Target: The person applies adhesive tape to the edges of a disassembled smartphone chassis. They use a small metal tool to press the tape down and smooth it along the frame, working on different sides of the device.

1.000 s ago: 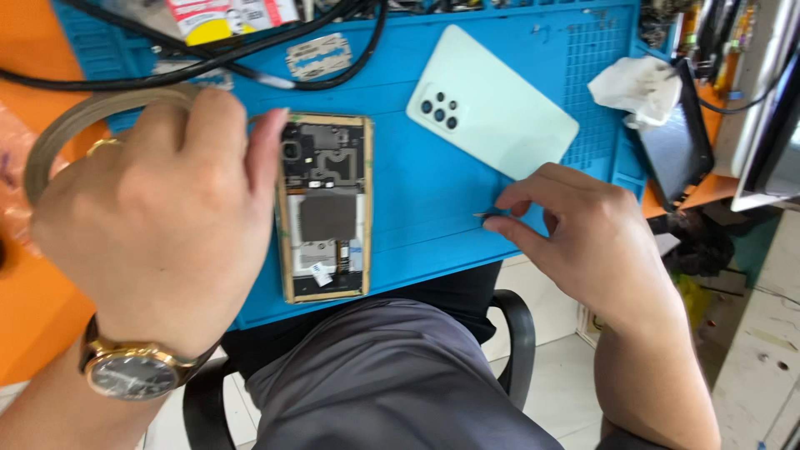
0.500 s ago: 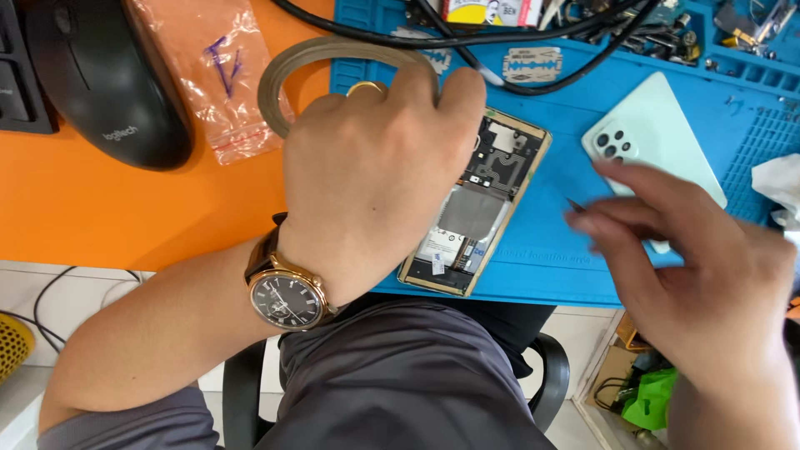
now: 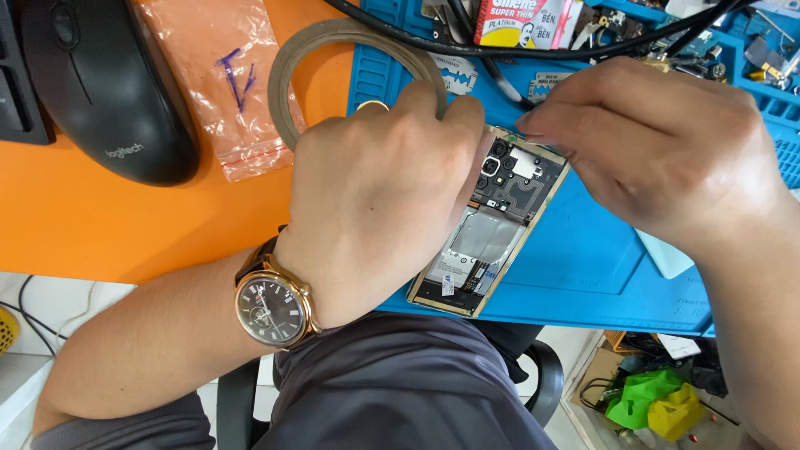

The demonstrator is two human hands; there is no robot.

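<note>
Blue silicone, ridged along its edges, is the work mat (image 3: 583, 258) that fills the right half of the frame, and on it lies a gold-framed smartphone with its back cover off (image 3: 492, 225), tilted so its camera end points to the upper right. The left hand (image 3: 375, 208), with a gold ring and a gold wristwatch on a dark strap (image 3: 273, 307), rests over the phone's left edge, fingers curled down against it. The right hand (image 3: 658, 150) hovers over the phone's camera end, fingertips pinched narrowly together; what they hold I cannot tell. Just beyond the left hand sits a flat beige ring of tape (image 3: 310, 54), half on the orange desk (image 3: 100, 225). In the upper left lie a black computer mouse (image 3: 108, 92) and a clear plastic bag with small purple pieces (image 3: 221, 79). Black cables (image 3: 542, 52) cross the top of the mat.
</note>
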